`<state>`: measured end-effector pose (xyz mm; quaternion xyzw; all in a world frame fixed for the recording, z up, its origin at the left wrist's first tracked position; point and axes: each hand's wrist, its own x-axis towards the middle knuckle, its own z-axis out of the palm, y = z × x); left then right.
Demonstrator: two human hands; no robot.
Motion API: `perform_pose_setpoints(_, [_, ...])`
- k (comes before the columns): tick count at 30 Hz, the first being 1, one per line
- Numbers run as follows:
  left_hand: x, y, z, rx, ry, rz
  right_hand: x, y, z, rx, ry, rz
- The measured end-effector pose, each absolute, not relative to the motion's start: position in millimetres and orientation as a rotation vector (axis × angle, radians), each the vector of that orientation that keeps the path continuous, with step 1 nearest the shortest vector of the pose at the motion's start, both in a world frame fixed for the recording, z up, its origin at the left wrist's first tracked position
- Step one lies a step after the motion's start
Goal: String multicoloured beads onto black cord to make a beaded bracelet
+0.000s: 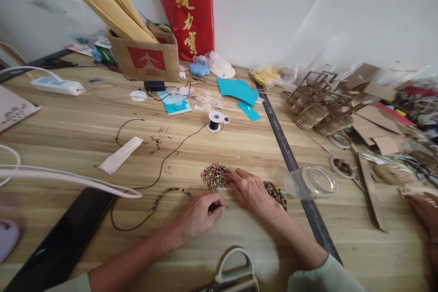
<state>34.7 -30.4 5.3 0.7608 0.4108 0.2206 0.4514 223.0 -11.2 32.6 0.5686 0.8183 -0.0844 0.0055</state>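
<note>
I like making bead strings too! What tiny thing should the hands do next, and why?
Probably the right hand should pick one bead from the bead pile and slide it onto the cord end pinched by the left hand. The right hand's fingertips already touch the pile, the black cord holds only a short run of beads, and the two hands sit close together.

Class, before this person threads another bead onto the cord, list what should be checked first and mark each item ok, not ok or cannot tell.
1. Cord end held in the left hand: ok, pinched at the fingertips.
2. Loose beads within reach: ok, the right hand rests on the pile.
3. Bead picked up in the right hand's grip: cannot tell.
4. Strung beads lying flat on the cord: ok.
5. Spool upright, cord free: ok.
6. Jar standing: not ok, on its side.
</note>
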Motion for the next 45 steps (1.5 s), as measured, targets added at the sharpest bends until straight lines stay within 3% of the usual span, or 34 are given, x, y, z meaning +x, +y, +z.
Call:
perform_pose_setpoints(3, [34, -26, 1, 1.754, 1.034, 0.667, 226, -14, 31, 1.802, 2.688, -0.417])
perform_pose_setpoints(9, [33, -19, 0, 1.633, 1.038, 0.842, 220, -34, 17, 1.981, 3.078, -1.065])
perform_pose_setpoints(21, [32, -16, 2, 1.587, 1.055, 0.855, 216, -40, -2, 2.063, 2.854, -1.917])
perform_pose_setpoints(32, [33, -15, 6, 1.645, 1.056, 0.838, 218, -40, -4, 2.006, 2.700, -2.150])
perform_pose_setpoints(45, [32, -16, 6, 1.684, 1.032, 0.813, 219, -38, 1, 1.907, 2.718, -2.181])
